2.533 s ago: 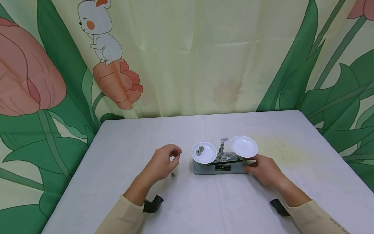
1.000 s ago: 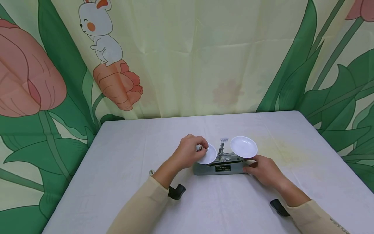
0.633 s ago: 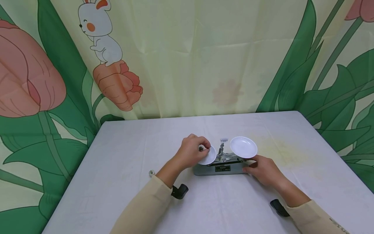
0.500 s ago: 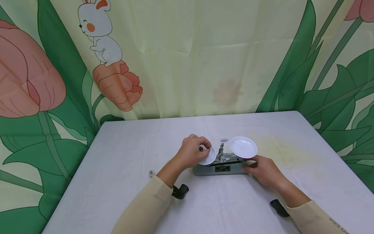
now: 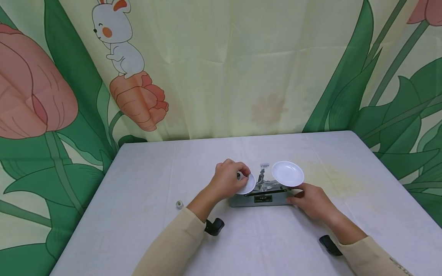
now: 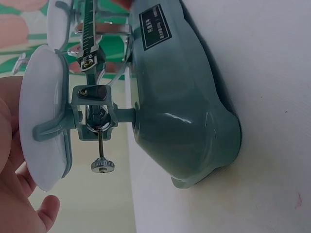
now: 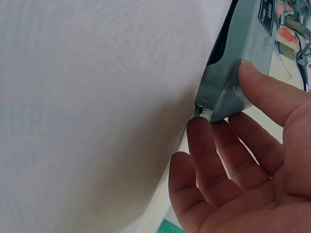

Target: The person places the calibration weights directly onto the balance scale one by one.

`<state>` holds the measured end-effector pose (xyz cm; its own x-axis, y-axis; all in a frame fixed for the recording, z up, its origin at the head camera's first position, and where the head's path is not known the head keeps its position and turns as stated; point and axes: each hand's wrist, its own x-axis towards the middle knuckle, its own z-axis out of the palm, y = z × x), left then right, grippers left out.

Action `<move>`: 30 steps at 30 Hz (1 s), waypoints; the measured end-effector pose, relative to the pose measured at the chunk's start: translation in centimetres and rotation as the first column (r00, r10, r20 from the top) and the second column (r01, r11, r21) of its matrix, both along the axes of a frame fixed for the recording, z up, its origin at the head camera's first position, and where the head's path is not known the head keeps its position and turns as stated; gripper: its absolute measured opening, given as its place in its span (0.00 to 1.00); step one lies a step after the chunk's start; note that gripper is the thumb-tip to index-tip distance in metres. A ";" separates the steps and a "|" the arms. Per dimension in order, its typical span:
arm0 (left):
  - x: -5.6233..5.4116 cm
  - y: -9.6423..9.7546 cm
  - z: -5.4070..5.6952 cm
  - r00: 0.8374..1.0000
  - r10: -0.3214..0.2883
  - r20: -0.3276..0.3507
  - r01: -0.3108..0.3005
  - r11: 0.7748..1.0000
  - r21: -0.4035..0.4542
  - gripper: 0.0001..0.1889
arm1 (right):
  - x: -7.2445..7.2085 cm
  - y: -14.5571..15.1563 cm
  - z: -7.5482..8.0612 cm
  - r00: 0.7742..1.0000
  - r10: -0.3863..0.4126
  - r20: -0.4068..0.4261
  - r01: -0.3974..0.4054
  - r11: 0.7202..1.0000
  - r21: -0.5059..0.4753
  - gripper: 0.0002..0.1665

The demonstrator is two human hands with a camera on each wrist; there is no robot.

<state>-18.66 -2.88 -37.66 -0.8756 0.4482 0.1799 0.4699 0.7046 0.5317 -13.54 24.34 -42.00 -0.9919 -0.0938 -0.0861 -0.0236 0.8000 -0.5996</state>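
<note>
1. Head view: my right hand (image 5: 315,201) grips the end of the balance scale (image 5: 241,200), which sits between my two hands. Thumb's on the front, fingers curl round the end. My guess is that keeps the base from skating on the white cloth (image 5: 276,237).
2. Left hand (image 5: 226,178) is over the left pan (image 5: 247,186), thumb and fingertips bent in toward each other. Can't tell if they're apart or pinching something, tbh. A small dark piece (image 5: 238,176) peeks out by those fingers, probably on the pan.
3. Right pan (image 5: 288,173) is just above my right fingers, so I reckon the low hold leaves it free to swing.
4. Tight spots: pan rim's right at my left fingers, the pointer post (image 5: 262,175) stands just to their right, and the left wrist cam shows a knob (image 6: 103,166) sticking out below that hand.
5. Open room: cloth stretches out left of my left hand, where a small pale cylinder (image 5: 179,204) sits near the forearm, and right of my right hand too. Table edges look well apart from both hands.
</note>
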 end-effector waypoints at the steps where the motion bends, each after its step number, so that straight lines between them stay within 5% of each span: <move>1: 0.0 0.0 0.0 1.000 0.003 0.000 -0.003 1.000 -0.006 0.02 | 0.0 0.0 0.0 1.000 0.000 0.001 0.000 1.000 0.000 0.33; 30: 0.0 0.4 -0.1 0.998 0.056 0.029 -0.055 0.998 -0.039 0.05 | 0.0 0.0 -0.1 1.000 0.007 0.002 -0.007 1.000 -0.010 0.33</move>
<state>-18.64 -2.48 -37.80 -0.9042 0.4049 0.1362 0.4135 0.7494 0.5172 -13.52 24.36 -42.15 -0.9910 -0.1018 -0.0869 -0.0283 0.7938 -0.6075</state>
